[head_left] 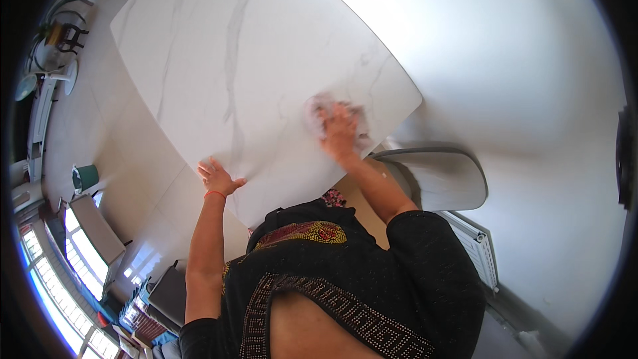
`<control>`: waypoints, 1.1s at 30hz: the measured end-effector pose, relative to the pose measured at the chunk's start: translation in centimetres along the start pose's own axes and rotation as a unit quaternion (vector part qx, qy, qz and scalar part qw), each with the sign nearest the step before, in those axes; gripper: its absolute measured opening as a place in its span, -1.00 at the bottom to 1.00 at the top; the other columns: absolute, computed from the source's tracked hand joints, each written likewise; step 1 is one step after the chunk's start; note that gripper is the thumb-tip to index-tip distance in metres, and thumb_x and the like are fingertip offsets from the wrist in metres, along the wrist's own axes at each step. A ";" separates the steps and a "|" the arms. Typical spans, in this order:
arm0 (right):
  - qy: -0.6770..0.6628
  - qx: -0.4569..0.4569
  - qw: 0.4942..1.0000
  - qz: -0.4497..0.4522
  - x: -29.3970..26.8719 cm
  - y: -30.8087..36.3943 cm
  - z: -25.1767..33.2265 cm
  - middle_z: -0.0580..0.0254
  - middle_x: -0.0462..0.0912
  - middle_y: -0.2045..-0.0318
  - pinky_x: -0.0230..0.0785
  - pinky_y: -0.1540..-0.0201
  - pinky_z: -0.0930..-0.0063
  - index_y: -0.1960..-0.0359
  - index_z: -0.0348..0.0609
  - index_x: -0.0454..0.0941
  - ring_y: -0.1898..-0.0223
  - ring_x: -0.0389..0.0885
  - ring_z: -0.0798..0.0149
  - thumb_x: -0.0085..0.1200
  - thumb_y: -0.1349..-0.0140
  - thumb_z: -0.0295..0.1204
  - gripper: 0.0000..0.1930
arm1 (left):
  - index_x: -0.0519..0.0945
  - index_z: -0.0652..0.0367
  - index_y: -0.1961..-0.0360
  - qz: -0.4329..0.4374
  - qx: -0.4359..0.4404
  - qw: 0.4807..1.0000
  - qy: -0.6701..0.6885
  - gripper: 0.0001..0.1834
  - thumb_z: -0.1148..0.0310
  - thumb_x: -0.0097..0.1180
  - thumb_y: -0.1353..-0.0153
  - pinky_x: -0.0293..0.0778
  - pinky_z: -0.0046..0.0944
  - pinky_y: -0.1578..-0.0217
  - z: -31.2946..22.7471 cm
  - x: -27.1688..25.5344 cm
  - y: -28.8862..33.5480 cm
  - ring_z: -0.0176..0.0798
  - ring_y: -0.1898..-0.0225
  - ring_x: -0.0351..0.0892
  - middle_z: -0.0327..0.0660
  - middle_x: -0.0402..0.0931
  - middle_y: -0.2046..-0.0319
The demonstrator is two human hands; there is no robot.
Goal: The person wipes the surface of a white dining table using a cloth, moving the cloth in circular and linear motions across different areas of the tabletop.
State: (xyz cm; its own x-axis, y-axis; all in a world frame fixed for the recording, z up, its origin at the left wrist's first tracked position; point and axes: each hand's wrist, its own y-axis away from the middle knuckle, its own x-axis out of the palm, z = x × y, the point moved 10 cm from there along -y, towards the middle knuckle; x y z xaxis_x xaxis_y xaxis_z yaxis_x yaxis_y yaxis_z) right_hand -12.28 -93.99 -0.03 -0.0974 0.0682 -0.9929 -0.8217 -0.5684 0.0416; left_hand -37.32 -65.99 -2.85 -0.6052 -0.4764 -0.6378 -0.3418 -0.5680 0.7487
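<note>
A white table [193,46] with grey marble veins spreads out in front of me. Near its right edge, my right hand [340,129] presses a crumpled pale pinkish cloth [321,110] against the top; hand and cloth are slightly smeared by motion. My left hand [218,176] rests on the table's near left edge with its fingers spread, holding nothing. A thin red band [215,193] circles the left wrist.
A grey chair [445,176] stands at the right by the white wall [518,73], with a white radiator [473,242] below it. Tiled floor [143,159] runs along the left, where a green bucket [85,177] stands. Potted plants and windows lie further left.
</note>
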 end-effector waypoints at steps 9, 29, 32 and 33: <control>-0.027 -0.051 0.997 -0.042 -2.1 -3.6 -5.2 0.26 0.22 -0.28 -0.23 -0.32 -0.19 -0.22 0.20 0.30 -0.37 0.04 0.20 0.30 0.17 -0.24 -0.22 | -0.42 0.28 -0.38 0.020 -0.003 0.999 0.026 0.47 -0.23 0.37 0.23 -0.13 0.14 -0.33 0.0 -0.1 0.2 0.34 -0.40 -0.55 0.35 -0.56 -0.35; -0.110 -0.324 0.938 0.052 0.1 6.6 11.4 0.18 0.18 -0.32 -0.20 -0.29 -0.23 -0.18 0.29 0.35 -0.37 0.07 0.13 0.04 -0.10 -0.25 -0.47 | -0.38 0.31 -0.38 0.014 0.003 1.000 0.007 0.49 -0.25 0.39 0.27 -0.11 0.11 -0.33 -0.2 -0.5 0.6 0.34 -0.40 -0.52 0.38 -0.53 -0.35; -0.088 -0.186 0.976 0.072 -1.0 3.3 3.6 0.18 0.36 -0.20 -0.18 -0.31 -0.17 -0.14 0.27 0.42 -0.33 0.14 0.08 0.05 -0.04 -0.32 -0.48 | -0.39 0.31 -0.38 0.001 0.005 1.000 0.002 0.50 -0.26 0.39 0.28 -0.10 0.11 -0.32 -0.2 0.0 0.5 0.34 -0.40 -0.52 0.38 -0.52 -0.35; -0.116 -0.132 0.983 0.048 -1.2 1.7 -0.4 0.11 0.39 -0.16 -0.03 -0.27 -0.03 -0.13 0.09 0.43 -0.28 0.20 0.01 0.11 0.00 -0.33 -0.46 | -0.39 0.31 -0.38 -0.001 0.009 1.000 0.004 0.50 -0.27 0.39 0.28 -0.10 0.12 -0.32 -0.5 -0.2 0.5 0.35 -0.40 -0.52 0.38 -0.52 -0.35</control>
State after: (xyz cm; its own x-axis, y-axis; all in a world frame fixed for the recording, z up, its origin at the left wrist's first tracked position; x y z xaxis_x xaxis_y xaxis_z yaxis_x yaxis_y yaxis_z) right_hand -13.31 -95.33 1.18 -0.3178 0.1725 -0.9323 -0.6317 -0.7718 0.0726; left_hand -37.00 -66.50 -2.44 -0.5985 -0.4817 -0.6401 -0.3560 -0.5560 0.7511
